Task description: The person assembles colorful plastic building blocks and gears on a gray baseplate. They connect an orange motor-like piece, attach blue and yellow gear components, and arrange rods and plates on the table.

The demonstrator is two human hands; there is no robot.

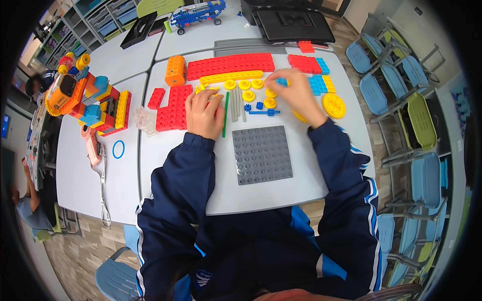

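My left hand (203, 114) rests with loosely bent, slightly parted fingers by small yellow pieces (207, 89), between the red brick plates (175, 111) and a green rod (226, 114). Over the right-hand group of small yellow wheels (257, 84) is my right hand (297, 95), its fingertips drawn together; whatever they hold is hidden. Grey rods (236, 105) lie between the hands, near a blue axle piece (264, 112) and small blue connectors (259, 105). A dark grey studded baseplate (262, 154) lies flat in front of me.
Beyond the hands are long red beams (231, 65), a yellow beam (231, 77), an orange block (175, 70) and blue bricks (317, 85). A large yellow gear (333, 106) sits at right. An assembled brick model (95, 103) stands left, near a lanyard (103, 188) and blue ring (118, 149).
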